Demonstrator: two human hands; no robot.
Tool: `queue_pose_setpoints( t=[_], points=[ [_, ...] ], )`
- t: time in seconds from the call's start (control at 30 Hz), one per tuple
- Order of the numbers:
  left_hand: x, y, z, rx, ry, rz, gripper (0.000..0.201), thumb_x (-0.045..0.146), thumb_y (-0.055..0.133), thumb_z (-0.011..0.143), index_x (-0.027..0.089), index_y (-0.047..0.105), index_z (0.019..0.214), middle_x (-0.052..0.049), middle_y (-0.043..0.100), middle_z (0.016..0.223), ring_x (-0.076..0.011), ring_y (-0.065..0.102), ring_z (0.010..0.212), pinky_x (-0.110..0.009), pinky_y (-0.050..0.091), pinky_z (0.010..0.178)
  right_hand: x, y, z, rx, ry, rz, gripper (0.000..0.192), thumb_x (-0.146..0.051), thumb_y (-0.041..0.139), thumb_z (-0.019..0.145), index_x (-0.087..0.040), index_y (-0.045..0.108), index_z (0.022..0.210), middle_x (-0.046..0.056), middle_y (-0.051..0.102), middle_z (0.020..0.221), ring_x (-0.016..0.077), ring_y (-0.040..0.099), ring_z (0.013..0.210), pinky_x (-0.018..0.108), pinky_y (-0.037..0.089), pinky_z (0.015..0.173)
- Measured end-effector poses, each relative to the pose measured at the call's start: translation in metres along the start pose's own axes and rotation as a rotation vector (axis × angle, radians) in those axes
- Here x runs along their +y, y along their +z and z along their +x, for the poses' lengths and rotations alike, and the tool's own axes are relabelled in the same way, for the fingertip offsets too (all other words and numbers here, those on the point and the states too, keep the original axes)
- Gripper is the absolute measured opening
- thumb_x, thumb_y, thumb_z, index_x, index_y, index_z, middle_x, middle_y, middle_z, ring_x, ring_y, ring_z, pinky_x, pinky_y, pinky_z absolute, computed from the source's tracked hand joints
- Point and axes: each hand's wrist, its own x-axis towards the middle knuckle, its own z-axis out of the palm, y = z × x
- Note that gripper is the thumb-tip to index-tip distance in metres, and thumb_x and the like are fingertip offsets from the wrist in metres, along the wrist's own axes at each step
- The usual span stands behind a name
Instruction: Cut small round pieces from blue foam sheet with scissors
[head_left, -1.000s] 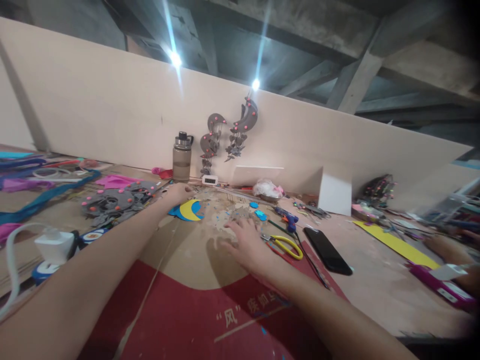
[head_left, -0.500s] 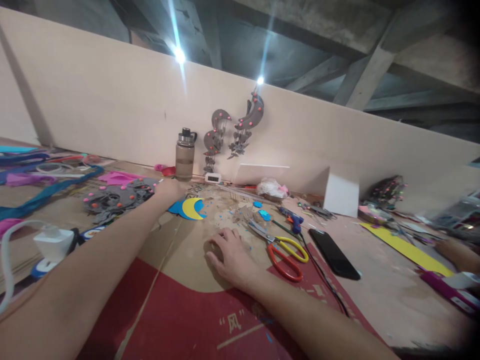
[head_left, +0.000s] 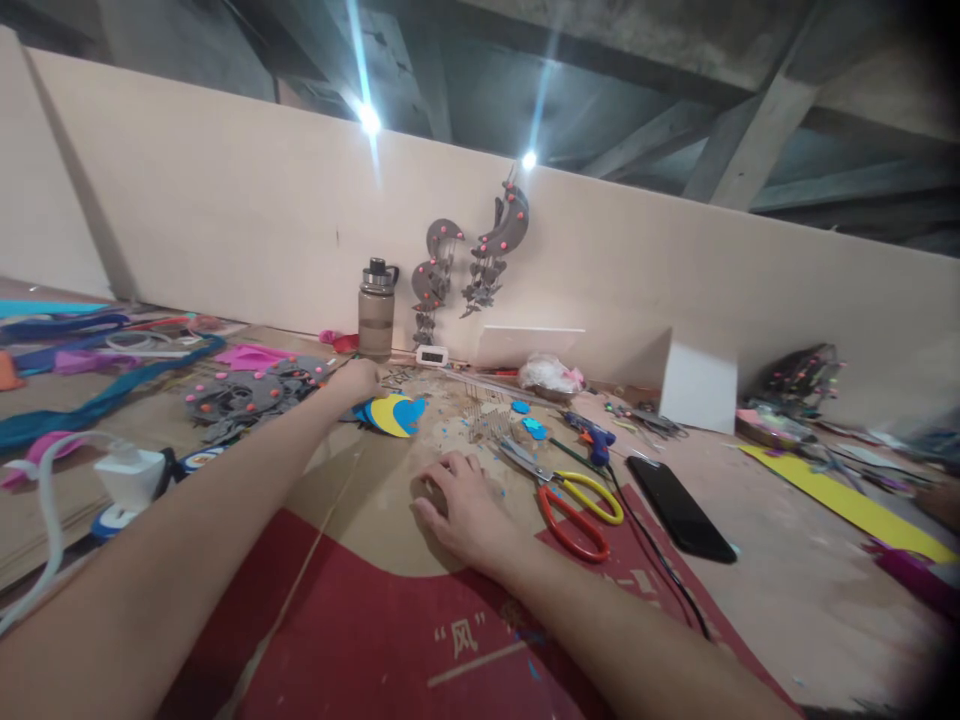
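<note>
Nearest me, my right hand rests palm down on the cardboard sheet, fingers loosely curled and close together, holding nothing; bare cardboard lies open on its left side, while the scissors with one red and one yellow handle lie just beside it on the right. Beyond those, a black phone lies flat, with a dark cable running past it toward me. My left arm stretches farther out, and my left hand sits at the edge of the yellow and blue foam cutout; I cannot tell whether my fingers grip it. Left of that hand lies a heap of grey foam pieces with pink dots. Farther back, a water bottle stands against the pale board wall, where grey hanging ornaments are fixed.
</note>
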Motion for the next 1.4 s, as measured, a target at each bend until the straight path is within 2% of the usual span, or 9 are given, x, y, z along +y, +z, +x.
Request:
queue_pose_setpoints(
  t=[0.17,0.4,0.5,0.7,0.87,0.97,1.07,1.23,1.4],
  points=[
    [0.0,0.005,0.001,-0.03,0.022,-0.134,0.041,0.042,0.067,0.076,0.019,0.072,0.11,-0.006,0.075,0.101,-0.0188,0.068,0.082,-0.022,0.049,0.063,0.0,0.0,0.0,-0.012,0.006,0.028,0.028,-0.034,0.059,0.09,-0.022,0.065,0.114,0.009,0.056,0.118,0.0258,0.046,0.11,0.042,0.038,0.096],
    [0.004,0.024,0.003,-0.04,0.226,-0.171,0.053,0.045,0.081,0.056,0.02,0.075,0.103,-0.009,0.074,0.105,-0.0273,0.067,0.095,-0.028,0.049,0.075,0.0,-0.001,0.001,-0.009,0.012,0.041,0.025,-0.034,0.061,0.089,-0.023,0.066,0.111,0.008,0.058,0.117,0.0264,0.047,0.11,0.043,0.039,0.095],
    [0.012,0.022,-0.001,-0.047,0.216,-0.24,0.046,0.036,0.077,0.062,0.021,0.074,0.106,-0.007,0.075,0.102,-0.0253,0.067,0.091,-0.028,0.048,0.074,0.003,0.0,0.002,0.021,0.029,0.096,0.023,-0.029,0.062,0.087,-0.022,0.065,0.109,0.008,0.059,0.112,0.0258,0.049,0.108,0.043,0.041,0.095],
    [0.048,0.006,-0.026,-0.029,0.39,-0.58,0.044,0.031,0.074,0.065,0.017,0.072,0.107,-0.007,0.072,0.111,-0.0253,0.066,0.098,-0.032,0.05,0.084,0.02,-0.002,0.012,0.346,0.157,0.276,0.044,-0.022,0.058,0.085,-0.019,0.051,0.128,0.013,0.05,0.121,0.0261,0.05,0.112,0.044,0.045,0.097],
    [0.077,0.009,-0.046,-0.152,0.59,-0.774,0.043,0.031,0.074,0.068,0.017,0.07,0.108,-0.007,0.072,0.11,-0.0243,0.065,0.101,-0.035,0.049,0.09,0.039,-0.013,0.021,0.579,0.202,0.173,0.067,-0.028,0.065,0.08,-0.019,0.037,0.14,0.017,0.042,0.137,0.033,0.038,0.129,0.053,0.034,0.109],
    [0.087,0.012,-0.055,-0.192,0.679,-0.822,0.04,0.03,0.074,0.07,0.017,0.069,0.108,-0.008,0.071,0.111,-0.0237,0.064,0.102,-0.035,0.049,0.091,0.047,-0.017,0.023,0.563,0.236,0.143,0.078,-0.028,0.07,0.075,-0.019,0.034,0.144,0.018,0.045,0.137,0.0345,0.041,0.13,0.055,0.033,0.109],
    [0.091,0.017,-0.06,-0.152,0.699,-0.791,0.037,0.031,0.072,0.072,0.017,0.069,0.106,-0.006,0.071,0.108,-0.0235,0.064,0.101,-0.035,0.048,0.092,0.049,-0.02,0.023,0.471,0.271,0.227,0.067,-0.023,0.069,0.075,-0.019,0.046,0.137,0.013,0.059,0.122,0.029,0.056,0.115,0.047,0.042,0.102],
    [0.086,0.043,-0.063,-0.066,0.518,-0.789,0.036,0.035,0.071,0.073,0.016,0.069,0.104,-0.007,0.071,0.107,-0.0258,0.064,0.101,-0.038,0.048,0.092,0.047,-0.021,0.021,0.281,0.325,0.233,0.023,-0.019,0.068,0.076,-0.021,0.069,0.098,0.005,0.072,0.095,0.0247,0.066,0.093,0.04,0.048,0.088],
    [0.081,0.069,-0.07,-0.169,0.445,-0.96,0.045,0.034,0.071,0.074,0.018,0.065,0.115,-0.007,0.07,0.114,-0.0252,0.063,0.107,-0.037,0.047,0.095,0.048,-0.015,0.02,0.261,0.291,0.216,0.029,-0.02,0.071,0.074,-0.02,0.068,0.102,0.006,0.072,0.102,0.0251,0.066,0.097,0.04,0.048,0.089]
  ],
)
